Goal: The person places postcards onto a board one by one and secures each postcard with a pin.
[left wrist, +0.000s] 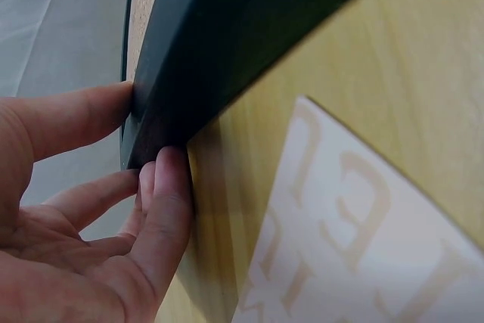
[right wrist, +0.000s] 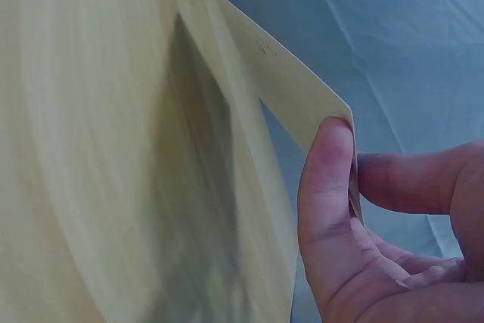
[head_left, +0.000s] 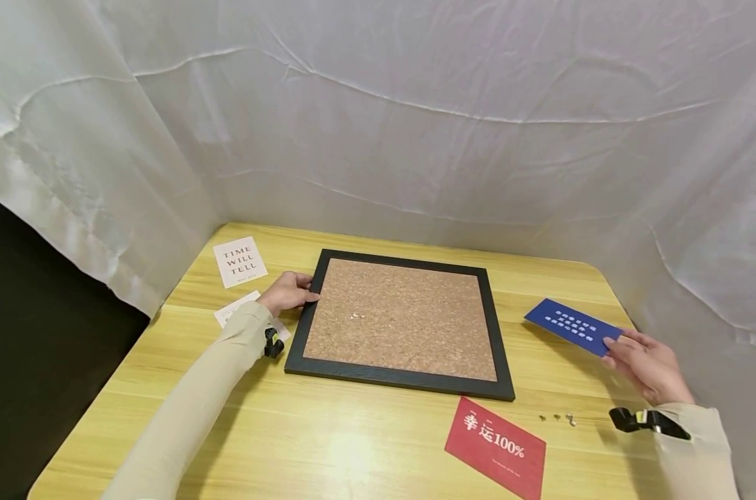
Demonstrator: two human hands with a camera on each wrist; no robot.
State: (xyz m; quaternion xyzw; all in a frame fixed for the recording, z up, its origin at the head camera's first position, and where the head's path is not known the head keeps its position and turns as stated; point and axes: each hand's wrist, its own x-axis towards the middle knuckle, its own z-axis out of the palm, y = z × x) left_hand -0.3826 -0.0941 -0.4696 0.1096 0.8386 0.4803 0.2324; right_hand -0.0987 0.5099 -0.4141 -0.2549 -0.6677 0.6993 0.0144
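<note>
The left hand [head_left: 287, 293] grips the left edge of the black-framed corkboard [head_left: 409, 319], which lies on the counter [head_left: 278, 430]. The right hand [head_left: 652, 364] pinches a blue card [head_left: 571, 325] (white characters printed across it) by one end, raised above the counter, right of the corkboard. A red card [head_left: 499, 451] lies nearer the person.

Head view looks down at the table [head_left: 278, 430] both nearer wrist views share
</note>
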